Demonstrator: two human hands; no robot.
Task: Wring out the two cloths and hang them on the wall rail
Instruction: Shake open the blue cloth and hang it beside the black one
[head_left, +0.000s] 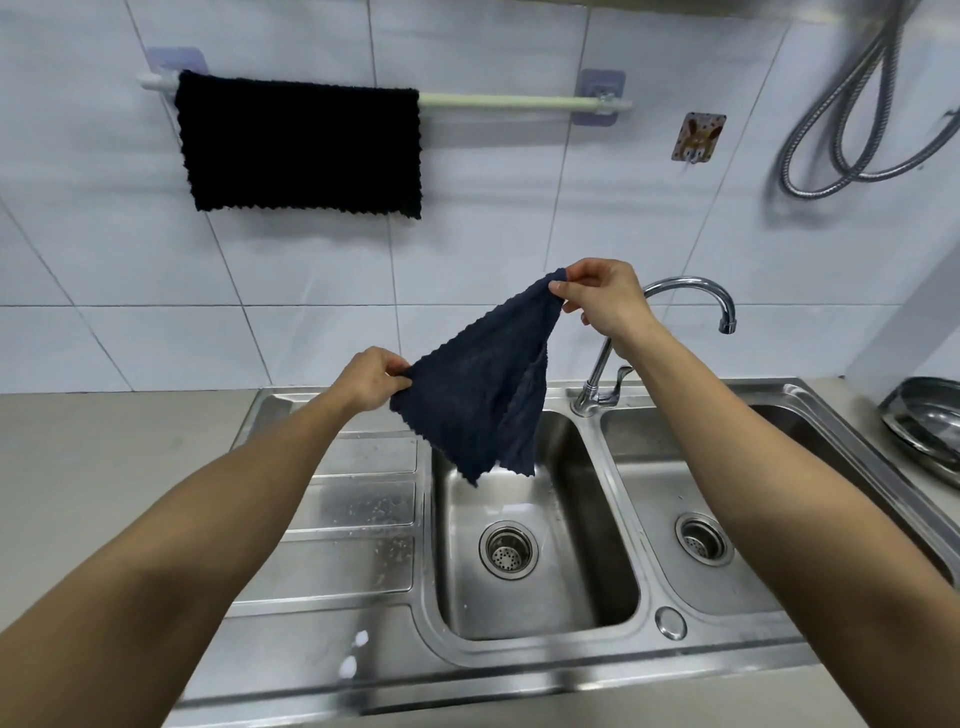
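A dark navy cloth (480, 384) hangs spread in the air above the left sink basin (535, 525). My left hand (371, 376) pinches its lower left corner and my right hand (602, 301) pinches its upper right corner, higher up. A black cloth (301, 143) is draped over the left part of the pale wall rail (509, 101), which runs across the tiled wall above and behind the sink. The right part of the rail is bare.
A chrome tap (691, 296) curves up just right of my right hand. The steel double sink has a drainboard (353, 514) on the left and a second basin (696, 519) on the right. A metal bowl (924, 426) sits at far right; a shower hose (852, 114) hangs on the wall.
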